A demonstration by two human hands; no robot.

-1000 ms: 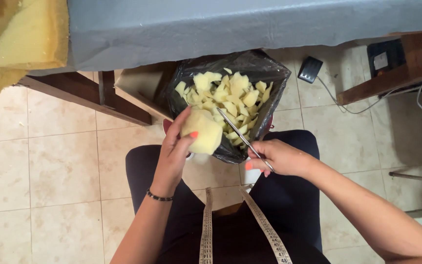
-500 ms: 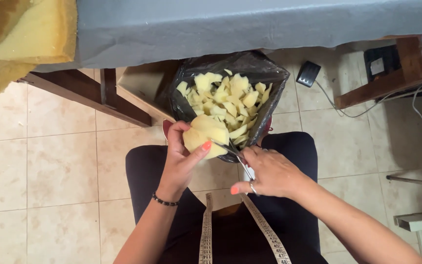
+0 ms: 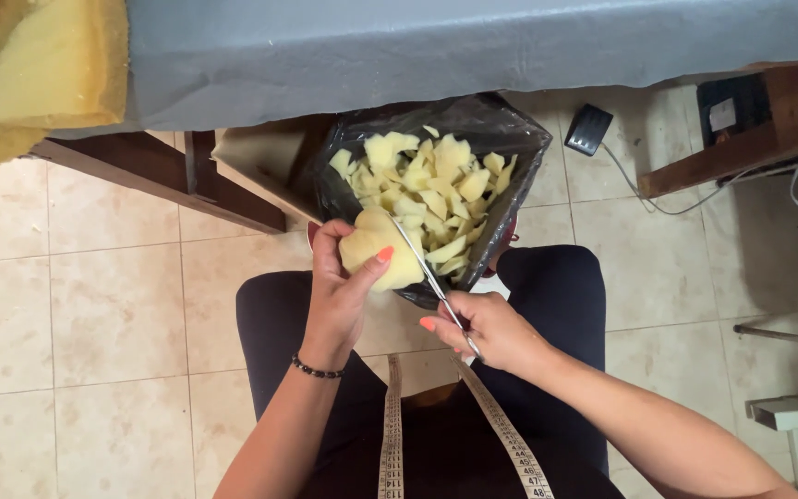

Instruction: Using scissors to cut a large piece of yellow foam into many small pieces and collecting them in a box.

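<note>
My left hand (image 3: 339, 286) grips a pale yellow foam piece (image 3: 373, 251) over my lap. My right hand (image 3: 489, 331) holds a pair of scissors (image 3: 425, 270), whose blades lie against the right edge of that foam piece. Just beyond both hands stands a black plastic bag (image 3: 521, 166) filled with several small yellow foam cuttings (image 3: 431, 185). A measuring tape (image 3: 390, 444) hangs down my front.
A grey cloth-covered table (image 3: 473, 42) spans the top, with yellow foam sheets (image 3: 30, 74) at the top left. Dark wooden table legs (image 3: 168, 176) stand left of the bag. A black pedal (image 3: 588, 129) with a cable lies on the tiled floor at right.
The scissors have come from right of the foam piece to lie against it. My right hand moved left and closer to my left hand.
</note>
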